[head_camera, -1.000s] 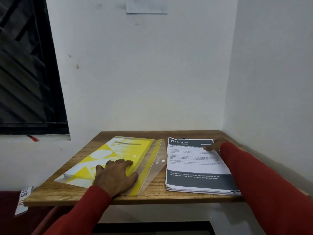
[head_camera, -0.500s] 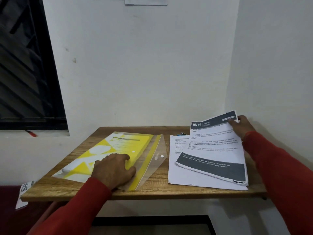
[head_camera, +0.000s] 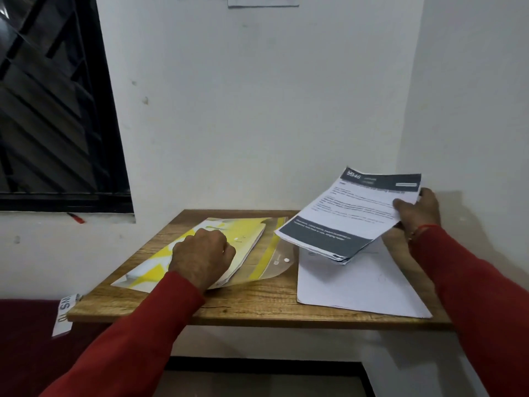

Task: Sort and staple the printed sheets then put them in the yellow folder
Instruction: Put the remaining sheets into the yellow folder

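Yellow folder (head_camera: 200,247) lies open under the curled left hand (head_camera: 201,255), while the right hand (head_camera: 416,210) grips unstapled sheets (head_camera: 352,216); sorting barely begun.

folder (head_camera: 200,247): yellow, white shapes, clear flap with yellow stripe | held sheets (head_camera: 352,216): white, dark grey bands far and near | flat sheets (head_camera: 357,285): plain white | table (head_camera: 257,305): brown woodgrain | sleeves (head_camera: 137,333): red | wall (head_camera: 257,110): white
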Motion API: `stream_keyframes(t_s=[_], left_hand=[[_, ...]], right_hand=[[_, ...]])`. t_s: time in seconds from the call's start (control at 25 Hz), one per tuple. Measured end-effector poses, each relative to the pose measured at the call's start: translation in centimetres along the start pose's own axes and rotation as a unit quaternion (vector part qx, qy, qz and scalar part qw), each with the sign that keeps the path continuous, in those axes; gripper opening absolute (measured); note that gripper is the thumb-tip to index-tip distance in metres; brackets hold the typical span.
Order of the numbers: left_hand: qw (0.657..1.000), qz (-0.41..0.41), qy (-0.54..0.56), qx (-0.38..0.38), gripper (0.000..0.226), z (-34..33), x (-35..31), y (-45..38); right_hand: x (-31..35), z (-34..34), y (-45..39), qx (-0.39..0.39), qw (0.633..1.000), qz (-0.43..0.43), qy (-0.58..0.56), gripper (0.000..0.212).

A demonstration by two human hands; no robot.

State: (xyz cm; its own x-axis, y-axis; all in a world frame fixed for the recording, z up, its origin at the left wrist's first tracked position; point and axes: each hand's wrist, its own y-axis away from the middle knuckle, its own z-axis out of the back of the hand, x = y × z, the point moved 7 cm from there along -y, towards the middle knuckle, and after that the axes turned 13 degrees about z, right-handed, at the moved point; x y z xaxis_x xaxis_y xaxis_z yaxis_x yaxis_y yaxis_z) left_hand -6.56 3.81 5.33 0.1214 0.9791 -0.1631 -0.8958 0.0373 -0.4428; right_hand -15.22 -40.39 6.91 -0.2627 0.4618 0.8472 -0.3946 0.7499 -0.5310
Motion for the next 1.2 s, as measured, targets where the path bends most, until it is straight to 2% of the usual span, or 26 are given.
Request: stream_keyframes(t_s=[0.12, 0.2, 0.36, 0.48, 0.6, 0.76, 0.88, 1.04, 1.2], left_hand=[[1.000, 0.009, 0.014, -0.011, 0.034, 0.3, 0.2, 0.0], [1.000, 0.009, 0.004, -0.021, 0.034, 0.6, 0.0, 0.2], [1.000, 0.007, -0.011, -0.025, 0.035, 0.8, 0.5, 0.1], [0.999, 0.007, -0.007, -0.034, 0.036, 0.9, 1.4, 0.0], [0.999, 0.006, 0.006, -0.039, 0.035, 0.7, 1.7, -0.1], [0.999, 0.000, 0.014, -0.044, 0.035, 0.7, 1.1, -0.1], [0.999, -0.008, 0.022, -0.035, 0.034, 0.6, 0.7, 0.1], [0.999, -0.008, 0.018, -0.029, 0.035, 0.7, 0.3, 0.2], [0.999, -0.019, -0.018, -0.021, 0.035, 0.8, -0.4, 1.0]], right_hand=[[-0.6, -4.5, 1.5, 0.040, 0.999, 0.007, 0.020, 0.027], [-2.4, -7.9, 2.9, 0.081, 0.996, -0.020, 0.019, 0.023], [-8.8, -12.2, 1.2, 0.098, 0.993, -0.059, -0.034, 0.037], [-6.3, -10.4, 1.4, 0.064, 0.995, -0.077, -0.017, 0.039], [-3.0, -9.1, 2.8, 0.078, 0.992, -0.099, -0.006, 0.045], [-6.8, -11.1, 2.2, 0.054, 0.990, -0.104, -0.078, 0.031], [-7.5, -13.5, 4.3, 0.087, 0.988, -0.099, -0.081, 0.031], [-3.8, -16.0, 10.1, 0.141, 0.974, -0.117, -0.135, 0.032], [-2.8, -18.3, 12.8, 0.192, 0.959, -0.150, -0.143, 0.031]])
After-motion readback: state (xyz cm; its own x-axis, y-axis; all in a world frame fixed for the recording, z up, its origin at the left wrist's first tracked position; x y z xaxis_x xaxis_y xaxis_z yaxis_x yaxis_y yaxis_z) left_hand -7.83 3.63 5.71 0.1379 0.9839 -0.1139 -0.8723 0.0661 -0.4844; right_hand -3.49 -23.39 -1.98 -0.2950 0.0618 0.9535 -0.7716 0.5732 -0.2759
